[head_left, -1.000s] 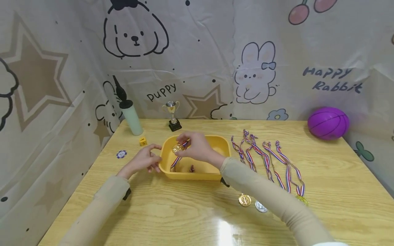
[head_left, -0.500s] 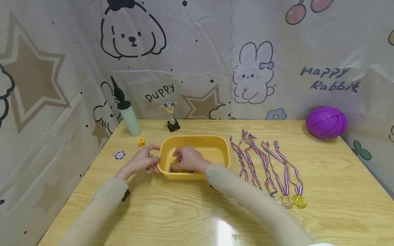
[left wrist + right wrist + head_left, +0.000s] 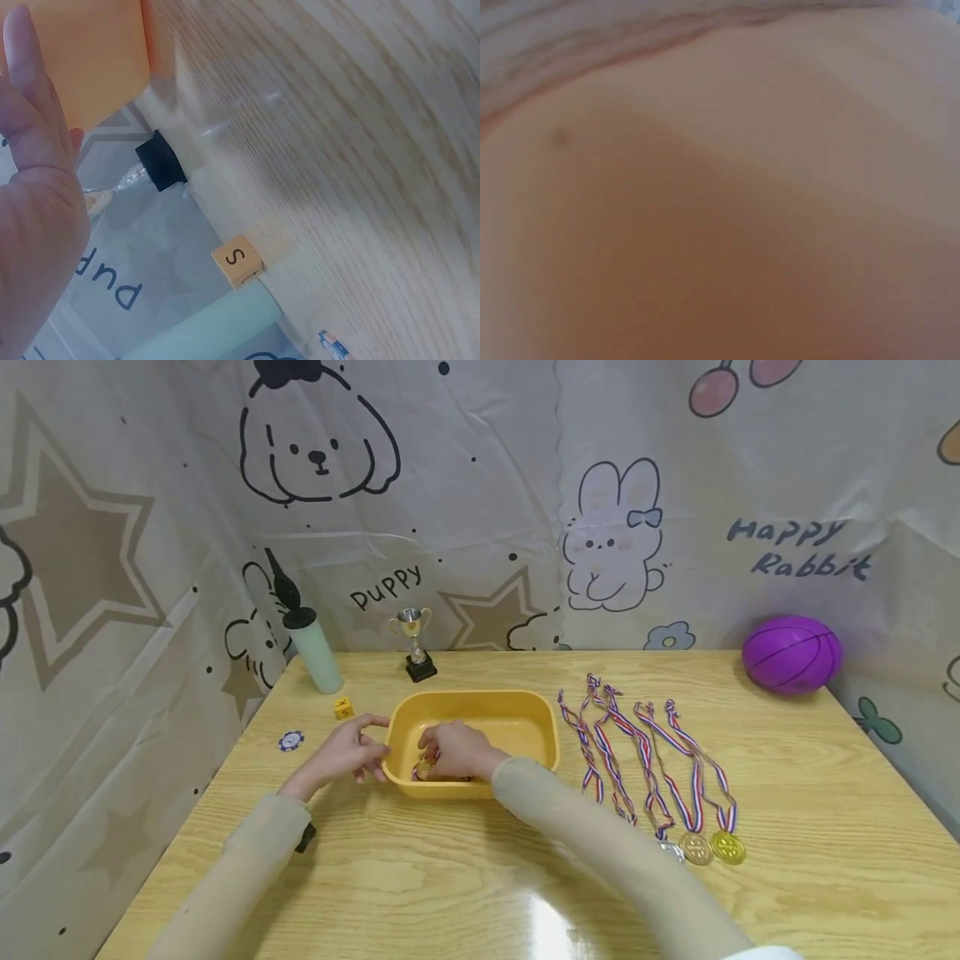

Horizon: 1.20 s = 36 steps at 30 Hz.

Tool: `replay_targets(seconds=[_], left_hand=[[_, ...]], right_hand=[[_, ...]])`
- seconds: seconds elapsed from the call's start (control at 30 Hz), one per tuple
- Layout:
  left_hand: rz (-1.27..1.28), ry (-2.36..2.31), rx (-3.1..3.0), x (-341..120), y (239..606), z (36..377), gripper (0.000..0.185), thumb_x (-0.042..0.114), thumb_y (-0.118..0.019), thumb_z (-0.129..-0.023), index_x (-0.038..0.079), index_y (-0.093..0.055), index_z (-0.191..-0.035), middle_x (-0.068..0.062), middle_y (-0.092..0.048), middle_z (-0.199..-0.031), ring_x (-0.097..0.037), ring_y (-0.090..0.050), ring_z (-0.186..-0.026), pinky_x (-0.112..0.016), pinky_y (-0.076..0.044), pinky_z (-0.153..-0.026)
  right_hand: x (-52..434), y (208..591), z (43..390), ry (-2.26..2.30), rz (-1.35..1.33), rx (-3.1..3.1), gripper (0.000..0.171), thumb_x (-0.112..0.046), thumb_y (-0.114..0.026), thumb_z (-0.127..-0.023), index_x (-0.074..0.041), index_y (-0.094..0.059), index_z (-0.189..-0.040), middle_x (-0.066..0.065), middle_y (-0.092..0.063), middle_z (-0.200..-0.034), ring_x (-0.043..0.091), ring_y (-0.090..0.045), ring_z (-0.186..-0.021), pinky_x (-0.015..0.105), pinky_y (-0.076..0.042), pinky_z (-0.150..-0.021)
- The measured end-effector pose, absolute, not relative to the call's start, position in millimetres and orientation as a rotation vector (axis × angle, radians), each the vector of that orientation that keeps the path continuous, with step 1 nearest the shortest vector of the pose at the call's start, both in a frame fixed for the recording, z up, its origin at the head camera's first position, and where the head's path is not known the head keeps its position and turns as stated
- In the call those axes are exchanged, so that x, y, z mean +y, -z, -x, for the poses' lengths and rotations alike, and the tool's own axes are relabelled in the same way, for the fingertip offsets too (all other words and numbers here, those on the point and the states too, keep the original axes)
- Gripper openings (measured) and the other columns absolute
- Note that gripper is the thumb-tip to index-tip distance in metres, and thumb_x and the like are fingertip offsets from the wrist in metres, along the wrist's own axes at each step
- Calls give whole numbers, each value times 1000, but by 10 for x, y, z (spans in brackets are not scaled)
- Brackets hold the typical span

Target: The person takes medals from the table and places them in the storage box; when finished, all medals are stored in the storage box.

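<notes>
A yellow tub (image 3: 525, 710) sits mid-table. My right hand (image 3: 453, 750) is down inside it at the front left, fingers curled round a gold medal (image 3: 425, 769) with a striped ribbon. My left hand (image 3: 352, 752) rests against the tub's left rim with relaxed fingers; the left wrist view shows its fingers (image 3: 30, 112) beside the orange tub wall (image 3: 82, 52). Three more medals (image 3: 705, 847) with ribbons (image 3: 645, 752) lie in a row right of the tub. The right wrist view is filled by a blurred tan surface.
A small trophy (image 3: 414, 643) and a pale green bottle (image 3: 315, 647) stand at the back left. A yellow letter cube (image 3: 343, 707) and a blue poker chip (image 3: 291, 741) lie left of the tub. A purple ball (image 3: 791, 654) sits at the back right. Printed cloth walls surround the table.
My right hand has lowered the gold medal from above the tub's rim down into the tub. The left hand stays at the rim.
</notes>
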<state>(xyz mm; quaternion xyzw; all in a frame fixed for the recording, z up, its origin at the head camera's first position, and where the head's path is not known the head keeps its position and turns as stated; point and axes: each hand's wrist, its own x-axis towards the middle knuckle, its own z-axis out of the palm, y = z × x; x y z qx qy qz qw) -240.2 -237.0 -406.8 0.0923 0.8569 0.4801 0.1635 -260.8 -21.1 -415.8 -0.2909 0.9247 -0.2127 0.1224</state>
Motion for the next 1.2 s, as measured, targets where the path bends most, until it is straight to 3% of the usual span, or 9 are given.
replay_targets(seconds=[0.57,0.77,0.83,1.0,1.2], left_hand=[[-243,-1334,2456,-2352,4076,2413,58,10,-59,-89,-3,-36,-140,-10,-71,-71,-27,-69,-59,-24,-47,-42],[-262,-1366,2429,-2391,4142,2385,58,10,-60,-89,-5,-35,-140,-11,-71,-70,-31,-69,-61,-25,-48,-42],[-261,-1371,2426,-2396,4155,2382,59,10,-60,-89,-5,-35,-140,-11,-71,-71,-31,-69,-62,-25,-49,-43],[-248,-1380,2431,-2392,4124,2381,59,10,-59,-89,-5,-34,-140,-11,-71,-72,-27,-69,-60,-25,-49,-43],[-247,-1376,2420,-2382,4086,2390,58,11,-59,-90,-4,-34,-141,-11,-71,-73,-24,-69,-59,-25,-49,-43]], right_hand=[[-97,4088,2609,611,808,2730,52,-28,-82,-73,-17,-65,-121,-7,-72,-107,15,-63,-105,32,-51,-85],[129,3936,2615,799,834,2616,54,-24,-81,-75,-11,-62,-124,3,-69,-114,20,-63,-107,35,-50,-92],[253,3864,2618,888,856,2579,55,-22,-81,-76,-8,-61,-125,8,-68,-116,22,-65,-101,33,-52,-88],[602,3666,2572,1120,855,2498,57,-20,-81,-76,-6,-59,-127,11,-66,-117,17,-69,-85,29,-57,-64],[1038,3504,2398,1361,759,2387,58,-18,-80,-76,-10,-58,-129,10,-63,-118,14,-68,-83,40,-56,-61]])
